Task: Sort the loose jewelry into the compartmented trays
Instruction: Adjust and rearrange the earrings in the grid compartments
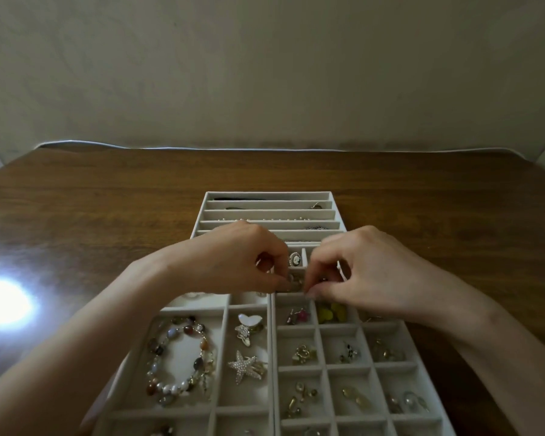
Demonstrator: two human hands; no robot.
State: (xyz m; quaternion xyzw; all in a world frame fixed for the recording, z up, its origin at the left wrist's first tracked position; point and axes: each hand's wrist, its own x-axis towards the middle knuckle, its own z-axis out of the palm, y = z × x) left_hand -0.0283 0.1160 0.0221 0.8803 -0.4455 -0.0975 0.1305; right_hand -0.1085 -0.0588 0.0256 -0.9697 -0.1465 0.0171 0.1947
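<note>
Pale grey felt compartmented trays (pixel 272 372) on brown wooden worktop (pixel 107 199) — left grip (pixel 233 261) and right grip (pixel 359 272) both pinch one small silvery jewelry piece (pixel 293 280).

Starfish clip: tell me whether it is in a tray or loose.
In: the starfish clip lies inside a walled compartment of the left tray.

One table (pixel 107 215) holds three trays: far tray (pixel 266 195), left tray (pixel 223 338), right tray (pixel 317 332). Above are two hands, left hand (pixel 233 259) and right hand (pixel 359 265). One beaded bracelet (pixel 172 334), one starfish clip (pixel 241 366).
</note>
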